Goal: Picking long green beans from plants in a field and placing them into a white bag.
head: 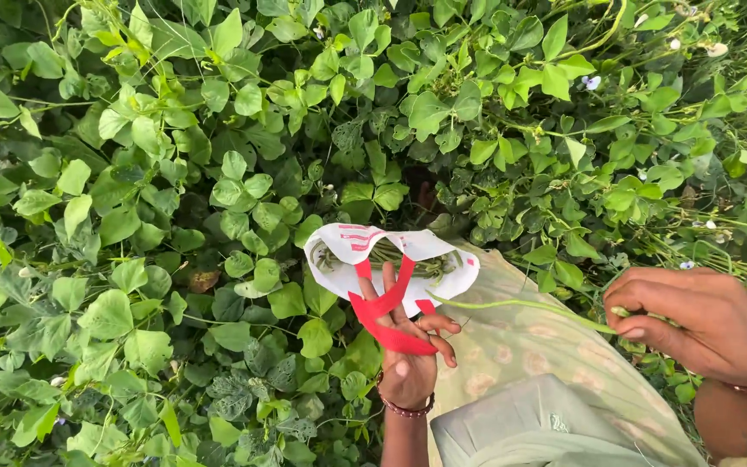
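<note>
Clearly, a long green bean pod (520, 305) is pinched at its stem end by the right hand (702, 324), fingers closed together on it, the knuckles turned up and the wrist entering from the lower right edge. From that grip the pod runs out leftward, nearly level, its free tip just beside the mouth of a white bag (391, 259). The bag is carried by the left hand (404, 346), palm up and fingers spread, with the 2 red handles (382, 307) looped across the palm and fingers rather than clenched; a beaded bracelet (405, 406) is worn at that wrist. More green pods can be seen inside the bag.

As a judgement, the pod would be best fed in tip first, with the bag mouth kept tilted toward the right hand, so that nothing is caught on the rim.

Beyond both hands, dense leafy vines (175, 216) are spread on every side, and pale patterned cloth (529, 380) lies below, between the 2 wrists
</note>
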